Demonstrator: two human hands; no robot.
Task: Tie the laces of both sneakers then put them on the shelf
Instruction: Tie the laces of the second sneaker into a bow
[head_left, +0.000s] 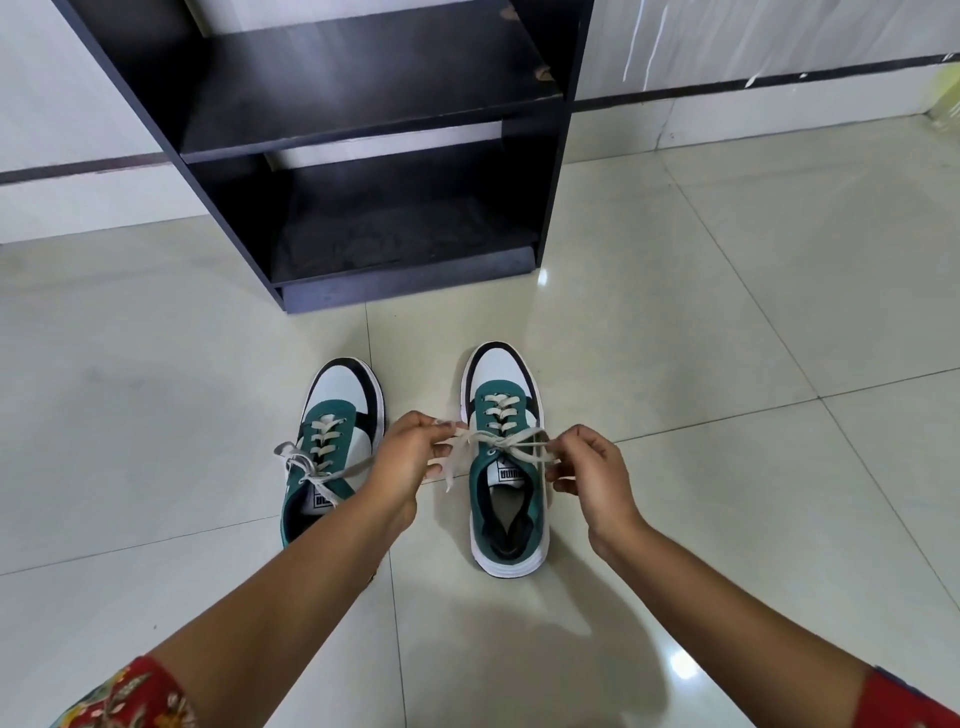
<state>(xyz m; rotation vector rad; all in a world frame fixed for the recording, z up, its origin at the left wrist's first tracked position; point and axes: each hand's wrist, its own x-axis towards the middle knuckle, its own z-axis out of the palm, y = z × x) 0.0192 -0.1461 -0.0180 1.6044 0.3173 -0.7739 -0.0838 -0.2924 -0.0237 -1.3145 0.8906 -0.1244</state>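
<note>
Our left hand (410, 457) pinches one end of the pale flat lace (498, 441), and our right hand (592, 467) pinches the other end. We pull them apart over the right green and white sneaker (506, 499) on the shiny tiled floor (727, 364). We think its knot is half made; next comes a bow. The left green and white sneaker (332, 431) looks tied. The black wooden shelf (363, 124) stands far ahead.
</note>
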